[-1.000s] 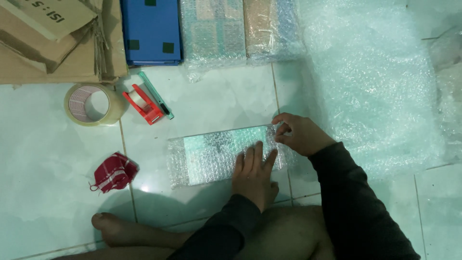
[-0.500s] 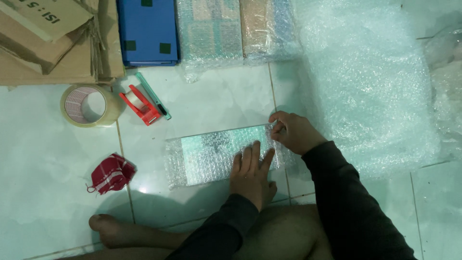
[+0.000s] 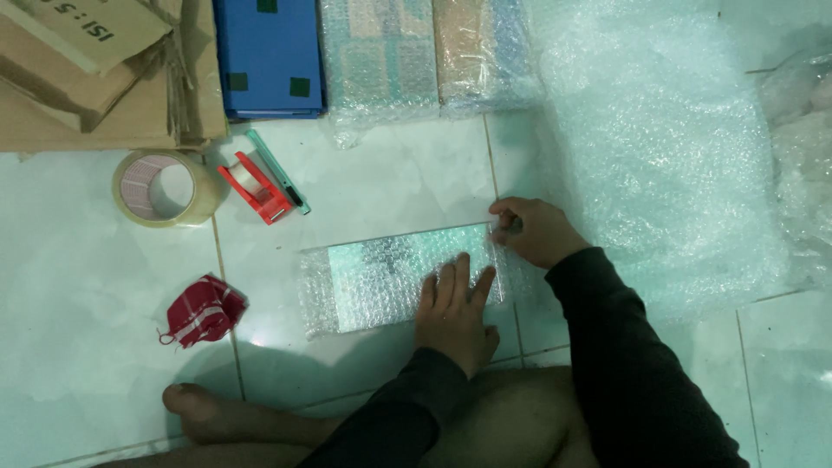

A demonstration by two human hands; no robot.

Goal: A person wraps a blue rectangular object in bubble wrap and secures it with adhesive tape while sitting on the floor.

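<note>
A flat rectangular item wrapped in bubble wrap (image 3: 381, 277) lies on the tiled floor in front of me. My left hand (image 3: 455, 314) rests flat on its right part, fingers spread and pointing away. At the package's upper right corner, my right hand (image 3: 533, 230) pinches the edge of the wrap between curled fingers. Both arms wear dark sleeves.
A roll of clear tape (image 3: 165, 188), a red tape dispenser (image 3: 256, 191) and a teal cutter (image 3: 279, 172) lie upper left. Cardboard boxes (image 3: 95, 69), a blue box (image 3: 269, 56), wrapped parcels (image 3: 425, 56), a large bubble wrap sheet (image 3: 667, 147), a red cloth (image 3: 204, 312) and my foot (image 3: 204, 407) surround me.
The hands have hardly moved. My right hand shifted slightly at the package's corner while the left stayed pressed on the wrap.
</note>
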